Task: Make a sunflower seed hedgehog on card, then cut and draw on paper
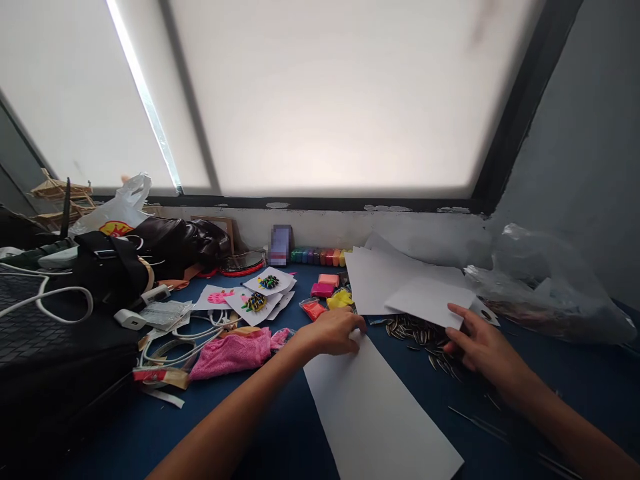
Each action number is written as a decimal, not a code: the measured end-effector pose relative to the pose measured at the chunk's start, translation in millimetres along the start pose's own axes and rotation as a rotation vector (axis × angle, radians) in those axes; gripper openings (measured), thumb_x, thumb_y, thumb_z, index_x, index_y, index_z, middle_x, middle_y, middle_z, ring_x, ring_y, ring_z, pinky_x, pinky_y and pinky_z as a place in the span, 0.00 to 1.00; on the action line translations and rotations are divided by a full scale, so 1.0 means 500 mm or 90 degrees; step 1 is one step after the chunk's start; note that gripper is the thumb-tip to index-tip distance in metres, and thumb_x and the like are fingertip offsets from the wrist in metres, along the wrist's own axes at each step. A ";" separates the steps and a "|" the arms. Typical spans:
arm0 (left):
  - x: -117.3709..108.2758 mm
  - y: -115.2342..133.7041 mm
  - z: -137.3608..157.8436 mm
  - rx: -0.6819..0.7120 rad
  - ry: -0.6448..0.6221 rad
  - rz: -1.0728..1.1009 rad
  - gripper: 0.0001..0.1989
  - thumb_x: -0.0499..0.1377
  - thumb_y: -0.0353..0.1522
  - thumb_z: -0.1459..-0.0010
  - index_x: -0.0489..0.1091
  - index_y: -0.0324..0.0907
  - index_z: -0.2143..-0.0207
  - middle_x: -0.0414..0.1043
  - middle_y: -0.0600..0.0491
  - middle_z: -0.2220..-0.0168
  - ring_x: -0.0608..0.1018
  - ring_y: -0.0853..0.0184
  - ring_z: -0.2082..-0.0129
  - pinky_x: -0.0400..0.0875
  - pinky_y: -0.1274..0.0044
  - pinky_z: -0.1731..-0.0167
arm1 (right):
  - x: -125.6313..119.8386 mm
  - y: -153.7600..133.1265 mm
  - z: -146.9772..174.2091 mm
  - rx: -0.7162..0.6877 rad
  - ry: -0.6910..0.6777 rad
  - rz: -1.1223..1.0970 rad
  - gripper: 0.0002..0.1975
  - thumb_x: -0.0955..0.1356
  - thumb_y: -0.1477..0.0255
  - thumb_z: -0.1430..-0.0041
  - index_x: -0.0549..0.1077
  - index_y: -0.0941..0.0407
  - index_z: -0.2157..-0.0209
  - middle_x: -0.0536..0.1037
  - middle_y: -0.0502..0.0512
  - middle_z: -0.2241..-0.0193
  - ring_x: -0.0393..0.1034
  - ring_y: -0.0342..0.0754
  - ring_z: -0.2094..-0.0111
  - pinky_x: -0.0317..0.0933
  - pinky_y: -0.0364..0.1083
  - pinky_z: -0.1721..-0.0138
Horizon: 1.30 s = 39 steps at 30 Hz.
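Observation:
My left hand (337, 331) is closed with curled fingers at the far end of a blank white paper sheet (380, 413), which slants toward me over the blue tabletop. My right hand (477, 340) pinches the near right corner of a smaller white paper (430, 297), thumb below and fingers on top. That paper overlaps other white sheets (367, 283) leaning toward the wall. Striped sunflower seeds (425, 337) lie in a loose pile under and in front of the held paper, partly covered. Packets of coloured clay, one yellow (340, 299) and one red (313, 309), sit just beyond my left hand.
White cards with seed-and-clay figures (257, 302) lie left of centre, near a pink cloth (233, 353) and white cables. Dark bags crowd the left side. A clear plastic bag (555, 293) stands at right; thin metal tools (480, 423) lie at front right.

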State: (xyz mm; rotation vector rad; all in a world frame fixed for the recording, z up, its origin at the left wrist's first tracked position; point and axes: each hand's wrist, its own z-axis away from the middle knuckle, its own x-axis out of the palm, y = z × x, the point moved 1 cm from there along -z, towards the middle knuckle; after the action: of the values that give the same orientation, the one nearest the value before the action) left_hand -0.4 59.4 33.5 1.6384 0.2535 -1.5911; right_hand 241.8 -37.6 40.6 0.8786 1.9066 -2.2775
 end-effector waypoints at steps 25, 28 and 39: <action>-0.085 0.004 0.032 0.150 0.253 0.819 0.26 0.67 0.31 0.53 0.67 0.41 0.50 0.72 0.51 0.62 0.75 0.66 0.65 0.70 0.72 0.62 | 0.017 -0.019 0.081 -0.010 -0.303 -0.132 0.20 0.73 0.56 0.53 0.79 0.56 0.64 0.82 0.57 0.63 0.76 0.59 0.58 0.70 0.53 0.55; -0.088 -0.003 0.032 0.181 0.262 0.850 0.19 0.66 0.29 0.55 0.71 0.39 0.58 0.73 0.52 0.64 0.75 0.68 0.66 0.69 0.75 0.62 | 0.002 -0.016 0.078 -0.040 -0.094 -0.162 0.18 0.73 0.55 0.54 0.77 0.54 0.67 0.82 0.55 0.65 0.77 0.56 0.62 0.71 0.50 0.58; -0.066 -0.042 0.015 -0.057 0.208 0.528 0.08 0.55 0.29 0.50 0.72 0.36 0.67 0.72 0.53 0.72 0.70 0.74 0.76 0.63 0.82 0.76 | 0.041 -0.055 0.187 -0.785 -0.167 0.357 0.12 0.64 0.80 0.42 0.73 0.50 0.62 0.80 0.52 0.63 0.75 0.47 0.63 0.67 0.42 0.63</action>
State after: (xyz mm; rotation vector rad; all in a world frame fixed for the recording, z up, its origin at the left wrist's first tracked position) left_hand -25.5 80.9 55.5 1.6204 -0.1786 -0.6818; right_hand 177.8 -110.1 63.5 0.6851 2.0255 -0.6096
